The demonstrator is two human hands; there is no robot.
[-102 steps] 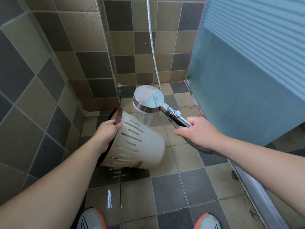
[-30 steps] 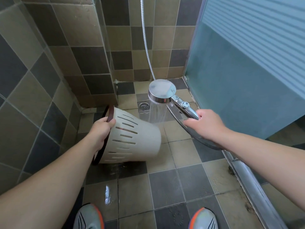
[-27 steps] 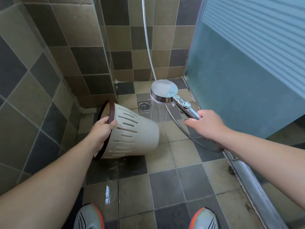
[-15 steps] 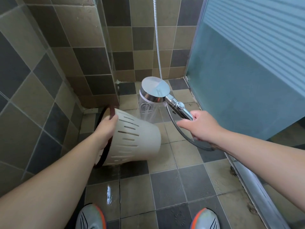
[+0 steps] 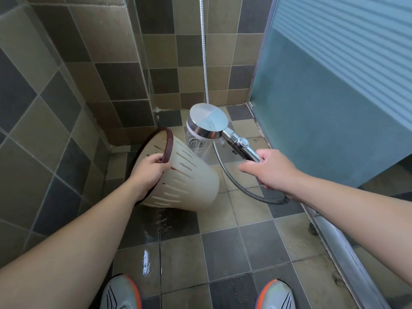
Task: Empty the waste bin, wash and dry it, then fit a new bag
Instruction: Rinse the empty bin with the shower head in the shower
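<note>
A cream slotted waste bin (image 5: 191,181) with a dark brown rim is tipped on its side above the floor, its base pointing right. My left hand (image 5: 148,172) grips the bin's rim, fingers curled over the edge. My right hand (image 5: 269,170) holds the handle of a chrome shower head (image 5: 208,123). Water streams down from the head just beyond the bin's upper side. The bin's inside is hidden from me.
A metal hose (image 5: 236,186) loops under my right wrist and rises up the back wall. Tiled walls close in left and behind, a frosted glass door (image 5: 323,97) on the right with its floor track (image 5: 338,248). The tile floor (image 5: 223,253) is wet; my shoes (image 5: 121,293) stand below.
The bin has turned so its brown rim tilts up toward the wall, and my left hand's hold has shifted along the rim. The shower head has stayed above the bin, spraying.
</note>
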